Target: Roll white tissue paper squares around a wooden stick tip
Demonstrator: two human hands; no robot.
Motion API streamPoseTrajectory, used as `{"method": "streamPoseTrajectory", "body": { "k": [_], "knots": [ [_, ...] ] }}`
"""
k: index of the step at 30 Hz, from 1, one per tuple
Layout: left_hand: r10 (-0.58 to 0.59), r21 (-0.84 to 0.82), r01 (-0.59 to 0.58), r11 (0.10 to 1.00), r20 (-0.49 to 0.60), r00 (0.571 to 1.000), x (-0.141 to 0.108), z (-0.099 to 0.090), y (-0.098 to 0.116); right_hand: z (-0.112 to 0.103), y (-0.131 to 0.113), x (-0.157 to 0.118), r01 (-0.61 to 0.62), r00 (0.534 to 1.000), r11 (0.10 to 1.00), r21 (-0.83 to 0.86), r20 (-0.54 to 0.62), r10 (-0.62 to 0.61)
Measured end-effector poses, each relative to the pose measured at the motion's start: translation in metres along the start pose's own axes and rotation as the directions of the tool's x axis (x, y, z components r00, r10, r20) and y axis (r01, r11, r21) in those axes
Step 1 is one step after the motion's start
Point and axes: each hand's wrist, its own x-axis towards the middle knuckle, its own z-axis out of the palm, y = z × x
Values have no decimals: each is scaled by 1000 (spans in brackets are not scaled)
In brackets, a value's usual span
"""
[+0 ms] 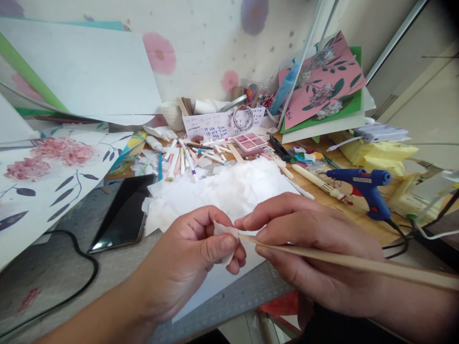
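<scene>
1. Pinches a small piece of thin white paper (224, 230) between thumb and fingers of the left hand (201, 253), above a white sheet (215, 290).
2. Grips a pale wooden stick (340, 260) in the right hand (319, 227), with the narrow tip at the right edge of the paper piece.
3. Faces a heap of white paper scraps (236, 184) just beyond both hands, with scattered pens (189, 162) behind.
4. Has a dark phone (124, 210) left of the heap.
5. Has a blue glue gun (375, 184) over to the right, on the wooden tabletop (311, 150).
</scene>
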Motion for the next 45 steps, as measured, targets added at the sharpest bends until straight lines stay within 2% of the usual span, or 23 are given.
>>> {"method": "streamPoseTrajectory", "body": {
  "k": [11,13,15,17,19,20,22,24,26,33,37,41,45],
  "knots": [
    [-29,32,29,999,1,1000,1,0,-2,-3,-1,2,-15,1000,999,-37,25,16],
    [3,107,1,994,-36,999,2,-2,-3,-2,0,2,-5,999,999,-34,32,6],
    [95,245,-59,968,-136,986,1,-6,-2,-1,1,2,8,1000,999,-41,29,-6],
    [259,446,-127,886,-247,934,-3,-9,0,0,1,2,10,1000,998,-55,6,-9],
    [461,667,-200,718,-239,855,-8,-10,2,0,1,2,11,1000,998,-63,-11,-11],
    [492,759,-205,618,-169,854,-11,-9,3,0,1,2,17,1000,998,-61,-10,-17],
    [580,849,-284,446,-32,814,-14,-6,3,0,1,3,34,999,998,-54,2,-34],
    [583,864,-344,367,74,809,-14,-4,2,0,1,3,46,999,998,-53,15,-46],
    [554,869,-353,346,114,825,-12,-3,-1,1,1,2,55,998,997,-48,29,-54],
    [446,902,-179,392,-16,895,-9,-6,-4,4,4,0,42,998,998,-54,53,-39],
    [365,885,-99,455,-84,927,-7,-4,1,6,4,1,27,999,999,-40,24,-26],
    [319,789,-49,612,-189,929,-3,-5,2,7,6,2,-34,999,999,-40,-33,33],
    [276,619,-54,784,-269,923,1,-7,-1,6,9,2,-92,991,996,-19,-102,90]
  ]
}}
